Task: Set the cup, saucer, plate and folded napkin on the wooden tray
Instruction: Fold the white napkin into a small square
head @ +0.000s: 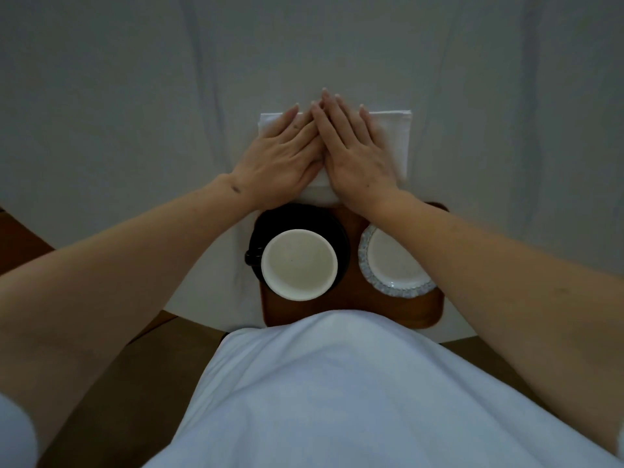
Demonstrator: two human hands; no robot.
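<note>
Beyond the wooden tray, on the white-draped tabletop, left hand and right hand press flat, fingers straight, on the folded napkin. It looks soft and light; pinching a folded edge should lift it intact. Cup, dark saucer and plate sit on the tray.

The rounded brown wooden tray looks smooth, with a low sheen. A glazed white ceramic cup sits on a glossy black saucer. The folded white cloth napkin and pale tablecloth are matt.
</note>
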